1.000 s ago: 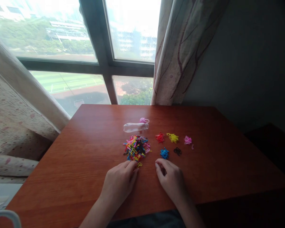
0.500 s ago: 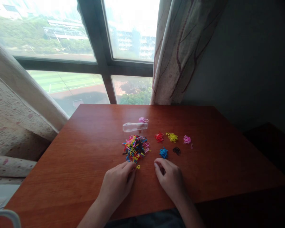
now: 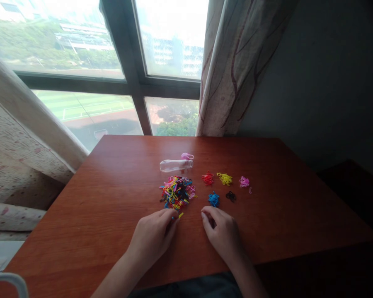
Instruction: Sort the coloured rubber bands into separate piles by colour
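Note:
My left hand (image 3: 155,231) pinches a yellow plastic stitch marker (image 3: 180,215) between thumb and fingertips, close to the near edge of a mixed pile of colored stitch markers (image 3: 175,192). A bit of blue shows by the same fingertips. To the right, my right hand (image 3: 220,229) rests on the table with its fingers curled and thumb against them; nothing shows in it. Just beyond it lies a small heap of blue stitch markers (image 3: 214,199). Black markers (image 3: 231,196), red ones (image 3: 208,178), yellow ones (image 3: 225,179) and pink ones (image 3: 244,181) form separate heaps.
A clear plastic bottle (image 3: 174,166) lies on its side behind the mixed pile, with a pink looped cap (image 3: 187,156) beside it. The brown wooden table (image 3: 282,207) ends at a window (image 3: 170,116) with curtains. A white curved object (image 3: 12,279) is at lower left.
The yellow stitch marker in my left fingertips has turned, now showing narrow instead of as a loop. My right hand has hardly moved.

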The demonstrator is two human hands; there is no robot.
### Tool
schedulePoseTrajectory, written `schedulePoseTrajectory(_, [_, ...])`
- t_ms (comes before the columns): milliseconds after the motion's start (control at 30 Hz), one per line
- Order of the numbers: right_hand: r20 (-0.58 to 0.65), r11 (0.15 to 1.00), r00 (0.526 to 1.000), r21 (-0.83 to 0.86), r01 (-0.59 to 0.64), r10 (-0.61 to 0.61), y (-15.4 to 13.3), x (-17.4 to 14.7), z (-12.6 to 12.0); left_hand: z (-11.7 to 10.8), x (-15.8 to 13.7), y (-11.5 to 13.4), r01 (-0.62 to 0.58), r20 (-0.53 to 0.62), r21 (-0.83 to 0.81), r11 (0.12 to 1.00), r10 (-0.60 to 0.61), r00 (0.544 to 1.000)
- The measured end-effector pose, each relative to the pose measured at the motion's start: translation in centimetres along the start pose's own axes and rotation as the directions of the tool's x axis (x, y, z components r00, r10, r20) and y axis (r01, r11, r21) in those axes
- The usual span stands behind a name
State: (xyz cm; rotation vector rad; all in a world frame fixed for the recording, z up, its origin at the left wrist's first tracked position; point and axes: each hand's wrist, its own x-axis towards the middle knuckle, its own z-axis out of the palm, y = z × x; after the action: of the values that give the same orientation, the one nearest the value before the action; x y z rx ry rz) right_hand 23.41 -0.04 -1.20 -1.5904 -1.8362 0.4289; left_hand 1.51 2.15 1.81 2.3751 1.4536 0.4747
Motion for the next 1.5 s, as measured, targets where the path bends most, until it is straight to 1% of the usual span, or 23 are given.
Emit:
schedulePoseTrajectory(100, [0.003, 1.0, 1.0, 0.01, -0.005, 0.005, 0.0, 0.1, 0.0, 0.1, 0.2, 0.0, -0.018, 0.003, 0.008, 1.0, 0.018, 1.0])
schedulePoseTrajectory(333, [-0.002, 1.0, 1.0, 0.013, 0.001, -0.001, 0.0, 0.1, 0.1, 0.1, 0.6, 0.0, -0.003, -0.002, 0.057, 0.998, 0.003, 1.0])
schedulePoseTrajectory(567, [-0.013, 1.0, 1.0, -0.001, 0.016, -0.016, 0.1, 0.1, 0.1, 0.1, 0.4, 0.1, 0.018, -0.046, 0.013, 1.0, -0.018, 0.999])
schedulePoseTrajectory(667, [-0.01, 1.0, 1.0, -0.011, 0.024, -0.024, 0.1, 0.0, 0.3, -0.2, 0.9, 0.5, 0.02, -0.06, -0.022, 1.0, -0.021, 0.998])
schedulePoseTrajectory(733, [-0.003, 0.999, 0.999, -0.022, 0.04, -0.04, 0.1, -0.1, 0.3, -0.5, 2.0, 1.3, 0.013, -0.065, -0.038, 0.999, -0.015, 0.998])
schedulePoseTrajectory(833, [0.016, 0.997, 0.998, -0.037, 0.062, -0.061, -0.1, -0.3, 0.4, -0.9, 4.9, 3.0, -0.011, -0.04, -0.016, 1.0, 0.011, 0.999])
schedulePoseTrajectory(900, [0.02, 0.997, 0.998, -0.041, 0.06, -0.06, -0.1, -0.3, 0.4, -0.8, 7.6, 4.3, -0.065, 0.045, 0.045, 0.997, 0.063, 0.997])
schedulePoseTrajectory(933, [0.018, 0.998, 0.998, -0.039, 0.056, -0.056, -0.1, -0.3, 0.5, -0.7, 9.1, 5.0, -0.089, 0.068, 0.052, 0.995, 0.085, 0.994])
schedulePoseTrajectory(1067, [0.006, 0.999, 0.999, -0.012, 0.048, -0.048, 0.2, -0.1, 0.5, 0.9, 14.7, 7.1, -0.131, 0.126, 0.071, 0.989, 0.121, 0.985])
schedulePoseTrajectory(1167, [-0.005, 0.998, 0.999, 0.014, 0.053, -0.053, 0.3, -0.1, 0.6, 2.4, 17.7, 8.0, -0.135, 0.188, 0.081, 0.988, 0.118, 0.975])
schedulePoseTrajectory(1233, [-0.012, 0.998, 0.998, 0.023, 0.058, -0.058, 0.3, -0.1, 0.6, 3.3, 18.9, 8.3, -0.13, 0.229, 0.084, 0.988, 0.108, 0.968])
schedulePoseTrajectory(1333, [-0.019, 0.998, 0.998, 0.034, 0.055, -0.054, 0.2, -0.1, 0.6, 4.1, 19.6, 8.4, -0.123, 0.26, 0.08, 0.989, 0.098, 0.961])
schedulePoseTrajectory(1400, [-0.022, 0.998, 0.998, 0.042, 0.052, -0.051, 0.2, 0.0, 0.6, 4.1, 19.5, 8.3, -0.122, 0.248, 0.069, 0.99, 0.101, 0.963])
schedulePoseTrajectory(1500, [-0.022, 0.997, 0.998, 0.048, 0.059, -0.058, 0.2, 0.0, 0.6, 3.2, 18.3, 7.7, -0.127, 0.185, 0.036, 0.991, 0.118, 0.976])
